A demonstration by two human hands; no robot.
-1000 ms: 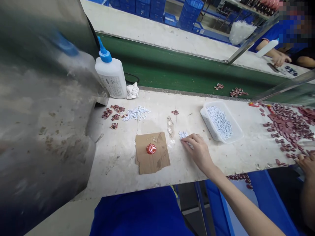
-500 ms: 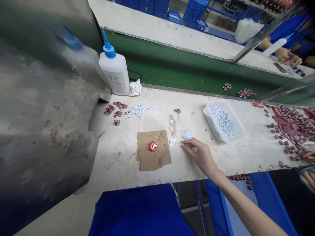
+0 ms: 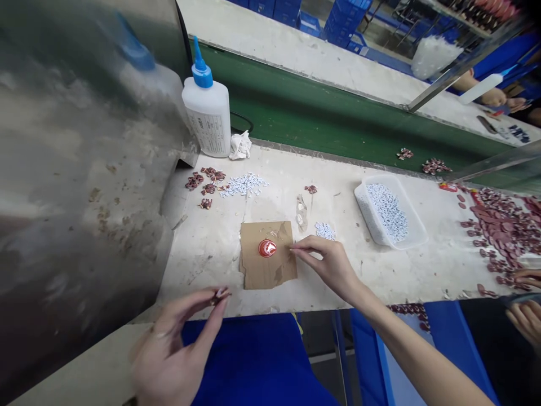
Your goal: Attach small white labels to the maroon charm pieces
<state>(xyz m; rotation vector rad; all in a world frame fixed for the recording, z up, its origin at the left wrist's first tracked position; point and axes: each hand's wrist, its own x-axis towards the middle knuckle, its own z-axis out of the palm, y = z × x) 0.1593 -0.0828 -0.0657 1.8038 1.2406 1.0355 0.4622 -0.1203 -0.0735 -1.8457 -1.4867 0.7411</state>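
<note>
My left hand point(image 3: 177, 344) is at the table's front edge, pinching a small dark-red piece point(image 3: 220, 296) between thumb and fingertips. To its right lies a square of brown cardboard point(image 3: 256, 273) with a shiny red and white blob point(image 3: 267, 248) on it. Over the cardboard's right edge is my right hand point(image 3: 332, 265), thumb and index finger pinched together; whatever is at their tips is too tiny to name. Just behind that hand lies a little pile of pale-blue and white bits point(image 3: 324, 230).
A clear plastic tub point(image 3: 416, 234) of similar bits stands to the right. At back left are a white bottle with blue nozzle point(image 3: 209, 118), crumpled tissue point(image 3: 240, 145), dark-red pieces point(image 3: 209, 189) and more bits point(image 3: 245, 184). Many reddish parts point(image 3: 502, 225) lie far right, near another person's hand point(image 3: 526, 316).
My left hand has come into view from below with a dark-red piece in its fingers. My right hand has moved left, from beside the small pile to the cardboard's edge.
</note>
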